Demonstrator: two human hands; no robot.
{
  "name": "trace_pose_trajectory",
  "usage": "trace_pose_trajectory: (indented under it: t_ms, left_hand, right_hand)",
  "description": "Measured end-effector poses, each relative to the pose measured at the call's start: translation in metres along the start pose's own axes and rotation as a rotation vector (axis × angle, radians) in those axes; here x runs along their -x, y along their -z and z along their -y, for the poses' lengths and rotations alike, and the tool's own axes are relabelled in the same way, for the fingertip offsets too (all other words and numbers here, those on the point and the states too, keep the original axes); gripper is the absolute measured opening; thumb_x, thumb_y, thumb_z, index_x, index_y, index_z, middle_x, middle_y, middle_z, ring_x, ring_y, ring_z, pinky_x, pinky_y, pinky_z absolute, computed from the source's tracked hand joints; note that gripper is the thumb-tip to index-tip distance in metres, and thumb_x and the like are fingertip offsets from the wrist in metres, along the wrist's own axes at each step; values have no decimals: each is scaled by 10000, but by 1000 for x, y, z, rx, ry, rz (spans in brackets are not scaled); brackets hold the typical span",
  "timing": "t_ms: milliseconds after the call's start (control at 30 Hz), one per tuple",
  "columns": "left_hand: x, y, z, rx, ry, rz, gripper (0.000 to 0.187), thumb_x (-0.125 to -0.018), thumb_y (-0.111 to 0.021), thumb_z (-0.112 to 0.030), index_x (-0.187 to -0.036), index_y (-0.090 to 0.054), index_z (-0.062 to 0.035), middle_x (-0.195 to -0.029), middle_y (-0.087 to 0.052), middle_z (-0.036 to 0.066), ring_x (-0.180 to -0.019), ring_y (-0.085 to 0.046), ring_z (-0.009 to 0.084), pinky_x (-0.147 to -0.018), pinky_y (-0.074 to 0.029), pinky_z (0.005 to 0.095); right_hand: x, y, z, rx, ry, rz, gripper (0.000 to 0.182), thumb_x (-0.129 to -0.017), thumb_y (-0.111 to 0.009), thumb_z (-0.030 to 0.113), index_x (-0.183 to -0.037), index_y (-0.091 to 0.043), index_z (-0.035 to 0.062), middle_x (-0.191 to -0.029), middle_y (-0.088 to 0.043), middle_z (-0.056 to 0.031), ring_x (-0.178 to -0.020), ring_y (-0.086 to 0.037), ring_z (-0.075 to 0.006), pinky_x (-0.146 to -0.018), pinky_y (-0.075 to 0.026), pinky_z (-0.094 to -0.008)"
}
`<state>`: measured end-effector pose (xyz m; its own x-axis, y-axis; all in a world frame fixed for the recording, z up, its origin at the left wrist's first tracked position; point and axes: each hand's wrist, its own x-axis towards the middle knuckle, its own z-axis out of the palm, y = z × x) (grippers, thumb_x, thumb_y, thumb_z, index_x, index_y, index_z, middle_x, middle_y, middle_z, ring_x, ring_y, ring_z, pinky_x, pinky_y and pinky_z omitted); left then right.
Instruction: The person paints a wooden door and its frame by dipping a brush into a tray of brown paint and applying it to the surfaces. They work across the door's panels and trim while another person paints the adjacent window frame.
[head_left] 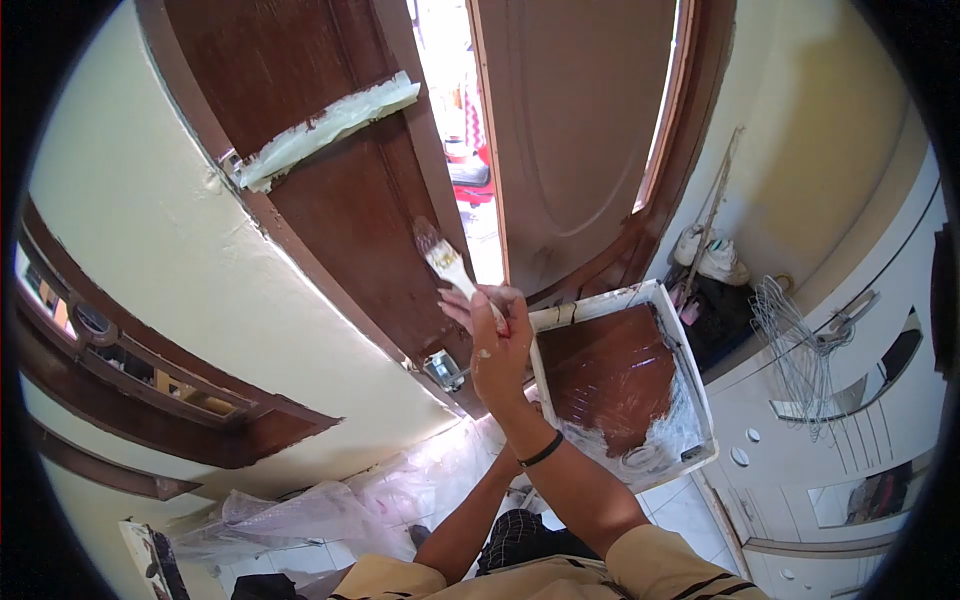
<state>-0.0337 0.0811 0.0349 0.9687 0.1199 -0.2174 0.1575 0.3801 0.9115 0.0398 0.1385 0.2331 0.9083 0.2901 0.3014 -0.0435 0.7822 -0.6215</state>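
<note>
My right hand (500, 345) is closed around the pale handle of a paintbrush (447, 262). Its bristles touch or nearly meet the brown panelled door (345, 230), close to that door's inner edge. Paint specks mark the back of this hand, and a dark band circles the wrist. My left forearm (480, 525) reaches up and passes behind the right one, which hides most of the left hand at the near side of a white-rimmed tray (712, 425). Wet brown paint (610, 380) covers much of the tray's bottom, with whitish smears at the lower right.
Pale masking tape (330, 130) crosses the door higher up, and a metal lock (440, 370) sits lower down. Beyond a bright gap stands a second door panel (585, 130). Coiled wire (795, 345) hangs at the white cabinet (790, 480). Plastic sheeting (330, 510) lies along the wall.
</note>
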Motion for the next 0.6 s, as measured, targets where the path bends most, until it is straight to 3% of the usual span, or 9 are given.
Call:
trace_pose_trajectory:
  t_ms: [167,367,400,500,600]
  left_hand:
    - [0,4,3,-11,-7,-8,441,-810,-690,-104,-1179,-450,-70,-1031,-543,31,-902,-543,132,-767,-473,289]
    - [-1,4,0,-33,-21,-2,456,-812,-685,-96,-1199,-447,-70,-1033,-552,38,-892,-553,137,-757,-486,295]
    - [0,3,-1,-38,-24,-1,458,-812,-684,-95,-1203,-446,-70,-1034,-553,39,-891,-555,137,-755,-488,296]
    - [4,0,-3,-49,-29,-7,465,-813,-681,-91,-1213,-445,-71,-1035,-558,42,-886,-561,139,-750,-494,299]
    - [8,-3,-7,-66,-41,-12,473,-814,-679,-87,-1224,-443,-71,-1036,-563,46,-882,-566,142,-744,-500,301]
  right_hand:
    - [30,63,-48,138,-141,-153,130,-936,-496,47,-1025,-460,-40,-977,-553,-155,-912,-651,-281,-819,-566,-370]
    - [51,112,-95,353,-246,-363,135,-910,-546,66,-989,-504,-35,-920,-584,-129,-806,-651,-195,-730,-567,-302]
    - [46,106,-92,417,-161,-316,131,-903,-556,72,-977,-523,-31,-898,-607,-120,-792,-646,-174,-723,-552,-282]
    - [20,66,-61,613,-40,-132,128,-929,-514,55,-1013,-475,-34,-940,-576,-138,-854,-652,-218,-763,-571,-317]
    - [3,0,1,352,108,17,149,-922,-530,49,-1040,-488,-32,-946,-599,-148,-883,-649,-204,-783,-556,-315]
